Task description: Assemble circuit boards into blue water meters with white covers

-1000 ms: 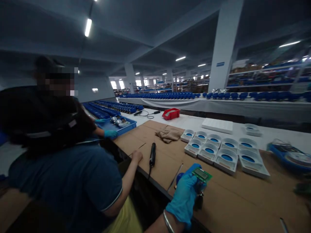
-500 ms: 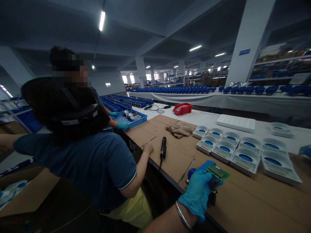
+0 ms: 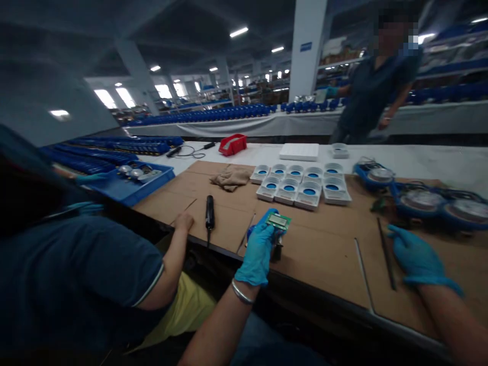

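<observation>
Newly in view, the right hand (image 3: pixel 417 259) nears a dark rod (image 3: pixel 387 256), grip unclear; left hand's (image 3: pixel 257 254) fingers clutch a green circuit board (image 3: pixel 280 221) above the cardboard-covered tabletop (image 3: pixel 324 262), white housings (image 3: pixel 306 203) at its one o'clock, pillar (image 3: pixel 307 71) at twelve.

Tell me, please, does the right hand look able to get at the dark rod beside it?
Probably yes: the right hand is close beside the dark rod, and nothing visible stands between them.

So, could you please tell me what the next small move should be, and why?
Probably bring the right grip over to the green circuit board: only the left grip holds it, while the right one is well apart, beside the dark rod.
</observation>
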The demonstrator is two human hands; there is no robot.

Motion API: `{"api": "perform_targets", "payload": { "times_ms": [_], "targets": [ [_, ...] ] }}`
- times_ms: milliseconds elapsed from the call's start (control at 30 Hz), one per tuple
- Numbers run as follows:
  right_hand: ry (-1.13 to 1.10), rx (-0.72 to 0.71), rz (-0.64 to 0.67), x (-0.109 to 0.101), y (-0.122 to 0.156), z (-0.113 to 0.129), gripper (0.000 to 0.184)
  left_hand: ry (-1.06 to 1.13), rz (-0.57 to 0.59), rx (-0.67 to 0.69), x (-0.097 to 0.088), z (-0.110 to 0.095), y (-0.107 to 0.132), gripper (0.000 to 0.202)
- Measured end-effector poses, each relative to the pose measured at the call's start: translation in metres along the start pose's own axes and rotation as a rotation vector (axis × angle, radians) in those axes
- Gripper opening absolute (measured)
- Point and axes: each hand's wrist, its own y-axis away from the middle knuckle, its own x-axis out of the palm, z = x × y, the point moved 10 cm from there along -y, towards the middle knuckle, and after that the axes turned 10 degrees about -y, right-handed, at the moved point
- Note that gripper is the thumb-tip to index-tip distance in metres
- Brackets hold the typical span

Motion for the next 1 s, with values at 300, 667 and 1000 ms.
{"api": "perform_targets", "payload": {
  "times_ms": [300, 667, 1000],
  "targets": [
    [0.038, 0.099, 0.047, 0.007, 0.004, -0.042, 0.042, -0.267, 0.039, -0.016, 0.005, 0.001, 0.004, 0.054],
    [-0.001, 0.092, 0.045, 0.003, 0.005, -0.038, 0.038, -0.282, 0.032, -0.013, 0.007, 0.001, 0.005, 0.046],
    [-0.012, 0.075, 0.033, 0.002, 0.005, -0.037, 0.039, -0.27, 0.029, -0.012, 0.007, 0.003, 0.004, 0.047]
  ]
}}
